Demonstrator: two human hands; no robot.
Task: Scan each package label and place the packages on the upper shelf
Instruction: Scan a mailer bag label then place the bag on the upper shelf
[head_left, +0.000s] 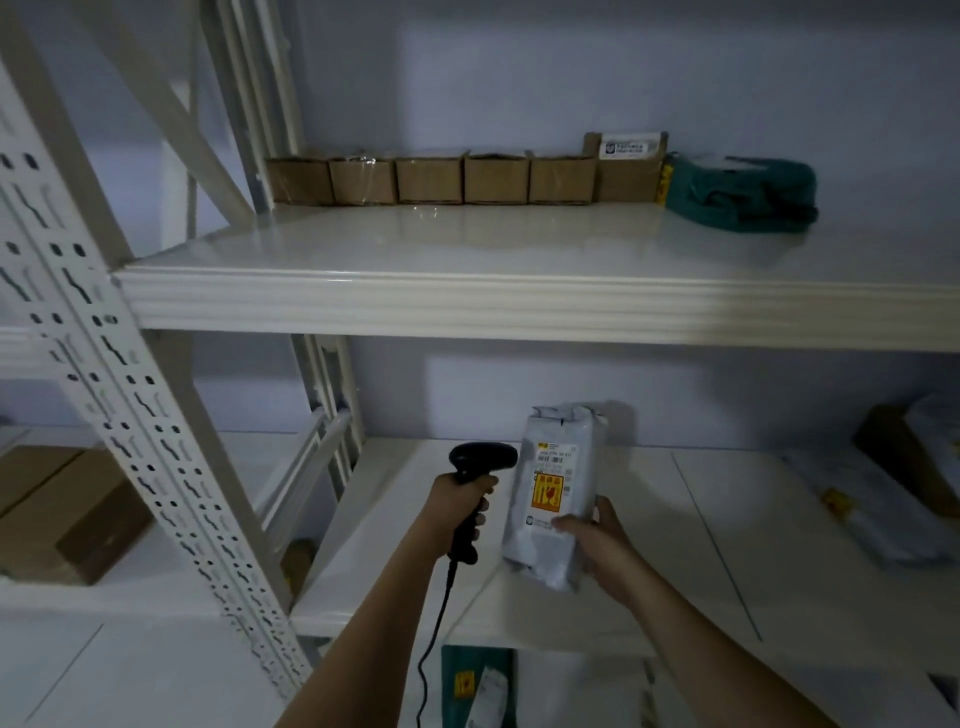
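Observation:
My right hand (602, 545) grips a grey plastic mailer package (556, 493) by its lower right edge and holds it upright above the lower shelf (675, 519). Its white label with an orange sticker faces me. My left hand (460, 506) grips a black barcode scanner (475, 467) by the handle, its head pointing right at the label from just beside it. The upper shelf (467, 249) carries a row of several small brown cardboard boxes (428, 179), a taller labelled box (626, 166) and a green bag package (743, 192) along the back wall.
A perforated white upright post (135, 415) stands at the left. More packages (883, 499) lie at the right end of the lower shelf. Brown cartons (62, 514) sit on the neighbouring rack to the left. Below the lower shelf lie a green package (472, 680) and others. The scanner's cable (434, 639) hangs down.

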